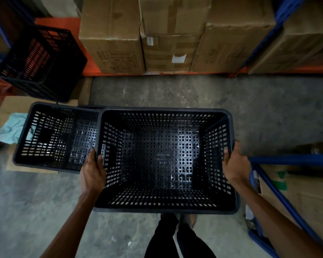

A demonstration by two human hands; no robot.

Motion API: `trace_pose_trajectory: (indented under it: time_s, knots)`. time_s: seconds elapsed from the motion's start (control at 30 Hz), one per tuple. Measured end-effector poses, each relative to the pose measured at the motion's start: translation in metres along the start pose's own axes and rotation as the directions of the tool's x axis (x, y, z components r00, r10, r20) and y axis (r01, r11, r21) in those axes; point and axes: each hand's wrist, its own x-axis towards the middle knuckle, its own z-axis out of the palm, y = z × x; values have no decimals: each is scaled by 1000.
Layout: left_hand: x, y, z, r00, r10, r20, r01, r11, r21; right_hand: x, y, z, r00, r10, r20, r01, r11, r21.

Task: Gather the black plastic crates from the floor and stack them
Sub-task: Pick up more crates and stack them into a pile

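Observation:
I hold a large black perforated plastic crate [164, 159] in front of me, above the floor, its open top facing up. My left hand [92, 172] grips its left rim and my right hand [235, 164] grips its right rim. A second black crate [56, 136] sits low on the floor just to the left, partly hidden behind the held one. A third black crate [43, 60] lies tipped on its side at the far left, by the shelf.
Stacked cardboard boxes [168, 38] fill the orange shelf [157, 73] ahead. A blue rack frame [280, 183] with boxes stands at my right. Flat cardboard [13, 107] and a pale cloth [13, 127] lie at the left. The floor [175, 92] is bare concrete.

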Motion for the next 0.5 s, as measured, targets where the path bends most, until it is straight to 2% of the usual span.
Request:
trace_pose_trajectory:
  time_s: [0.17,0.3,0.5]
  knots:
    - [-1,6,0,1000,0,28,0,1000,7,8,5,3,997,-53,-49,54,999,8]
    - [2,5,3,999,-46,29,45,999,30,1,-4,6,998,-29,-50,29,1000,-3]
    - [12,-3,6,995,-4,99,12,997,-83,2,1,11,998,-45,-53,46,999,13]
